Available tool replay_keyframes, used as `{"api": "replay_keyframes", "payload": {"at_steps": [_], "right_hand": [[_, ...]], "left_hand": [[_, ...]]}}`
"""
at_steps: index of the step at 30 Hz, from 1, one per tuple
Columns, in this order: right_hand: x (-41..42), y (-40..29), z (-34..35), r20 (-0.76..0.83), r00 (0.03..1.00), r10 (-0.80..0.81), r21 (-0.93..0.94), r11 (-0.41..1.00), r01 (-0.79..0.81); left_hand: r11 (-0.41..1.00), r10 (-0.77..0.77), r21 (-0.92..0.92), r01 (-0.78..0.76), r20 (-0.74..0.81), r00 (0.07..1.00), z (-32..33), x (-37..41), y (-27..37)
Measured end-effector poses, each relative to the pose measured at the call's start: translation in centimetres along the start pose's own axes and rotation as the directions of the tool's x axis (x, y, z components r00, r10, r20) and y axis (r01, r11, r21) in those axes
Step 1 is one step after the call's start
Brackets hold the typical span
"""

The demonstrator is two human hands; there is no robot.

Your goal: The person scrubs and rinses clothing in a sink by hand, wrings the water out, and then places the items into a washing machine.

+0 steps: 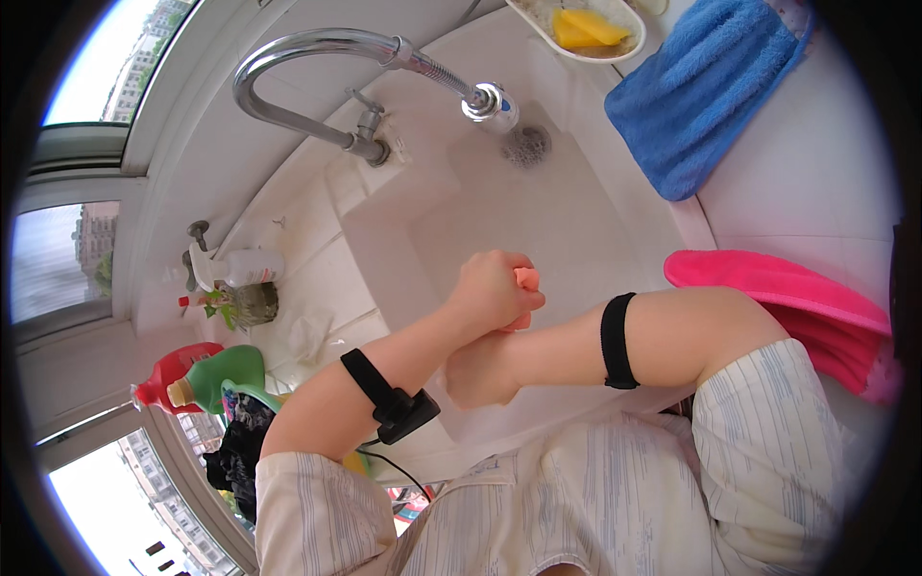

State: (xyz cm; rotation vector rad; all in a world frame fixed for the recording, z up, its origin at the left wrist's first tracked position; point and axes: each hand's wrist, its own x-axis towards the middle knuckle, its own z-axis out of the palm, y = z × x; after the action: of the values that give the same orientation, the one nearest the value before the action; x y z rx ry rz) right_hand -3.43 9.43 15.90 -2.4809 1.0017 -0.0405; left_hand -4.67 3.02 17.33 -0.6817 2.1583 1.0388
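My left hand (497, 291) is closed around a small salmon-pink object (527, 278), whose ends show at the fingers; its kind is unclear. It is just above my right wrist, over the near part of a white sink basin (518, 209). My right hand (479, 371) is bent inward below it, nearer my body. Its fingers are mostly hidden, so whether it holds anything cannot be seen. Black straps circle both forearms, and the left one carries a small black box (408, 417). A chrome gooseneck faucet (317, 43) arches over the basin, its head above the drain strainer (527, 146).
A blue towel (699, 101) and a pink towel (778, 295) hang at the right. A white dish (637, 45) holds yellow pieces (591, 27). Along the left ledge stand a spray bottle (248, 268), a glass jar with a plant (257, 302), and red (169, 378) and green (223, 378) bottles.
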Motion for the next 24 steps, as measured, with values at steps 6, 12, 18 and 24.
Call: {"api": "replay_keyframes", "payload": {"at_steps": [6,12,18,24], "right_hand": [[0.7,0.8,1.3,0.106,0.994,0.034,0.102,0.994,-0.044],[0.6,1.7,2.3,0.066,0.998,0.021,0.223,0.974,-0.035],[1.6,1.6,3.7,0.042,0.998,0.055,0.087,0.994,-0.058],[0.3,3.1,2.4,0.007,0.992,-0.129,0.049,0.99,0.129]], "left_hand": [[0.99,0.009,0.142,-0.012,0.02,1.0,1.6,1.7,-0.5],[0.988,0.013,0.155,-0.022,0.056,0.998,2.5,2.9,-0.9],[0.995,-0.015,0.102,0.012,0.032,0.999,3.0,3.7,-1.7],[0.893,-0.007,-0.439,0.098,0.205,0.979,1.3,6.7,-5.4]]}}
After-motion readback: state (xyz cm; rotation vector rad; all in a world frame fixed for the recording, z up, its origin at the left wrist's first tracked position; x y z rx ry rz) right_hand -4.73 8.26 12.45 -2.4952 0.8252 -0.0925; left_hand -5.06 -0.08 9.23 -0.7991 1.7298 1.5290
